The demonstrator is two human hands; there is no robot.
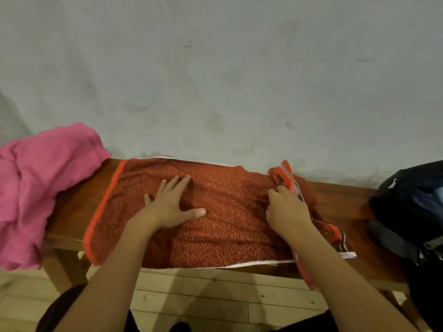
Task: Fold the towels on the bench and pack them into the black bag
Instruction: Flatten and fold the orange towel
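the orange-red speckled terry towel (pixel 215 212) lies spread across the brown wooden bench (pixel 335 200), between a crumpled pink towel (pixel 40 188) at one end and the black fabric bag (pixel 412 212) at the other. the left hand (pixel 171 207) presses flat on it with straight fingers, and the right hand (pixel 286 212) pinches the turned-up right edge. if the flat hand slips when the edge is pulled over, i think the fold can go crooked, or the hanging front part can drag the towel down to the floor.

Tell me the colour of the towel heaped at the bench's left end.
Pink towel, plain with no pattern, seen in the head view.
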